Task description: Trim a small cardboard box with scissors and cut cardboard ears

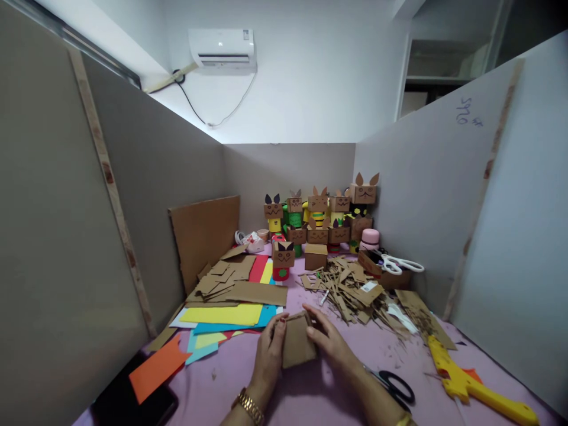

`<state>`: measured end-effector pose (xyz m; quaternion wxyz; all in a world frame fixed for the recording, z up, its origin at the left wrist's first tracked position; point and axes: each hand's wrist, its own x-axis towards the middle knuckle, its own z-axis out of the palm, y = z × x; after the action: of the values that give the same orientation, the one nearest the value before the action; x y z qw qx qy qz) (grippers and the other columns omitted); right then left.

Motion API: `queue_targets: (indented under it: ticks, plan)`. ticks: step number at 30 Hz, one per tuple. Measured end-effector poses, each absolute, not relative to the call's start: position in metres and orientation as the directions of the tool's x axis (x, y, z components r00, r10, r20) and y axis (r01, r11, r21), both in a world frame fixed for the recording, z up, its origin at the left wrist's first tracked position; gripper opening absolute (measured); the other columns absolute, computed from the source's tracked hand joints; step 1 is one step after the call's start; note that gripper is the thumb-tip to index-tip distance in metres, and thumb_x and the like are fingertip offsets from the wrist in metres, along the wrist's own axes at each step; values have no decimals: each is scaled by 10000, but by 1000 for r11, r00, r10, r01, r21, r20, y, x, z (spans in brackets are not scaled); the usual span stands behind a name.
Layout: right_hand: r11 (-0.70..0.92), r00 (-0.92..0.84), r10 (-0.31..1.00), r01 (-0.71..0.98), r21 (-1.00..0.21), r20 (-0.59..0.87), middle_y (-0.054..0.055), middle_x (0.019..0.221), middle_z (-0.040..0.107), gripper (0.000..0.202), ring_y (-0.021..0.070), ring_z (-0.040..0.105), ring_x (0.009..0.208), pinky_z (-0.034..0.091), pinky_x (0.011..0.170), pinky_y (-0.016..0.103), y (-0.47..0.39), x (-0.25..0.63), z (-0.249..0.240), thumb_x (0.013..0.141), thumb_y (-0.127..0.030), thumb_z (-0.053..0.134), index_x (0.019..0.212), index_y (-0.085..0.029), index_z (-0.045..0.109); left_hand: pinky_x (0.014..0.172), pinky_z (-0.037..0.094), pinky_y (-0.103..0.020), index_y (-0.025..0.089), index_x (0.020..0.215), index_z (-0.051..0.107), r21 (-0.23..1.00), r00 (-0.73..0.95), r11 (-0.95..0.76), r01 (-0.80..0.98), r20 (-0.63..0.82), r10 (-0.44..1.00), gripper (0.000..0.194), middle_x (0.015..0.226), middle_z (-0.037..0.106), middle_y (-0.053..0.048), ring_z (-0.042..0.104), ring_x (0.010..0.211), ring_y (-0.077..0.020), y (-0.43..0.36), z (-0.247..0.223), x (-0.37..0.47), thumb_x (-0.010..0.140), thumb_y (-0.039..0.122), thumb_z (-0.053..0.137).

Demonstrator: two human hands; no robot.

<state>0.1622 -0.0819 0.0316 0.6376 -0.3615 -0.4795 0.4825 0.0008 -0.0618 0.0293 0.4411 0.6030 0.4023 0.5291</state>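
A small brown cardboard box [299, 343] is held between my two hands above the pink cloth, near the front middle. My left hand [271, 343] grips its left side, with the thumb along the near edge. My right hand [327, 334] grips the right side, its fingers at the upper corner. Black-handled scissors [393, 384] lie beside my right forearm. Farther right is a yellow glue gun [470, 381].
Cardboard animal figures [318, 204] stand in rows at the back, near another box [315, 258]. Cardboard scraps [348, 287] are heaped at right. Coloured paper [222, 315] and cardboard pieces [257, 292] lie at left, near orange paper [157, 368]. Partitions [177, 148] enclose the table.
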Motion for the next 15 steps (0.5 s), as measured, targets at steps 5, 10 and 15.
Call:
queue_targets:
  ticks: [5, 10, 15]
  plan:
    - [143, 101, 989, -481, -865, 108, 52, 1078, 697, 461, 248, 642, 966, 503, 802, 350, -85, 158, 35, 673, -411, 727, 1092, -248, 627, 969, 443, -440, 147, 1282, 444, 939, 154, -343, -13, 341, 927, 592, 1315, 539, -182, 522, 1192, -302, -64, 25, 1, 883, 568, 326]
    - [-27, 76, 993, -620, -784, -94, 54, 819, 750, 362, 252, 687, 834, 530, 736, 356, -86, 159, 36, 732, -477, 620, 950, -190, 657, 1049, 372, -461, 184, 1378, 343, 880, 238, -474, 0, 461, 855, 868, 1440, 404, -184, 415, 1291, -335, -71, 23, 3, 672, 566, 675]
    - [-165, -39, 981, -677, -718, -188, 95, 699, 741, 392, 263, 700, 715, 541, 669, 365, -86, 159, 35, 744, -465, 576, 895, -117, 678, 1082, 291, -541, 173, 1335, 400, 774, 261, -610, 170, 562, 785, 814, 1381, 470, -192, 402, 1293, -357, -75, 27, 3, 640, 405, 755]
